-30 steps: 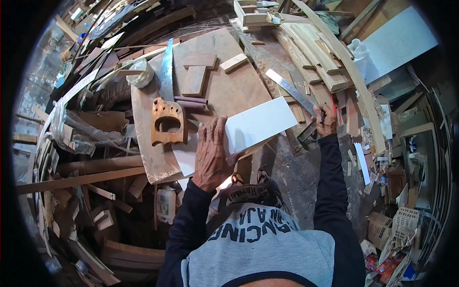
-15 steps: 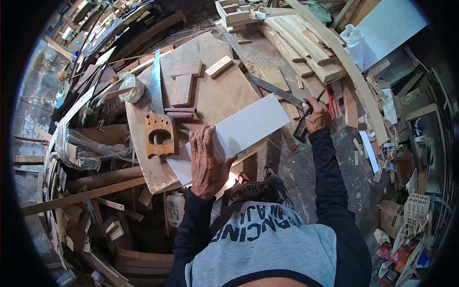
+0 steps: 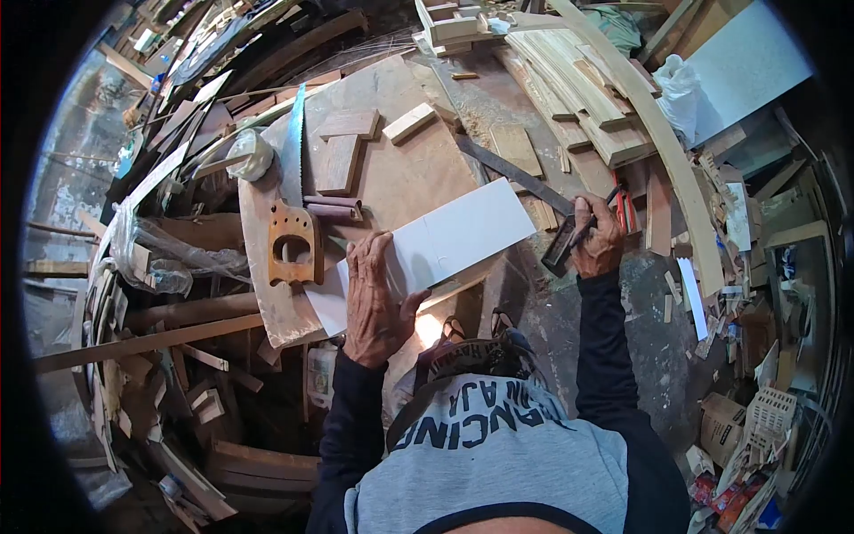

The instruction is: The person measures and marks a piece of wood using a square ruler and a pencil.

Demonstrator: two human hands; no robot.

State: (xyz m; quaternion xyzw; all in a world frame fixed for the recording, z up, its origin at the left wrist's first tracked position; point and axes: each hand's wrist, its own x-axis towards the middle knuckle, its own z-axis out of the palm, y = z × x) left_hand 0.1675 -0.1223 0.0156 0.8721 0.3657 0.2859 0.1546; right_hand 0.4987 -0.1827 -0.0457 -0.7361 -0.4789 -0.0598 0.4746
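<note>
My left hand [image 3: 374,307] lies flat with fingers stretched out on a long white board [image 3: 463,230], near its left end. Faint pencil marks show on the board's face. Off the board's right end, my right hand [image 3: 598,238] is closed on a dark metal try square [image 3: 520,175], near the corner where its blade meets the stock. The blade points away to the upper left over the bench. A thin dark pencil [image 3: 583,233] also sits in these fingers. Left of the board rests a handsaw with a wooden handle [image 3: 295,245], its blade pointing away from me.
The board lies on a worn plywood bench top [image 3: 414,169]. On it are wood blocks [image 3: 339,165], a pale offcut [image 3: 409,123], rolled brown sandpaper [image 3: 334,206] and a plastic cup [image 3: 250,155]. Stacked planks [image 3: 578,89] stand at the back right. Scrap wood surrounds the bench.
My right hand has moved slightly down and right, and the square's stock has swung with it. My left hand stays on the white board. The whole view has shifted a little.
</note>
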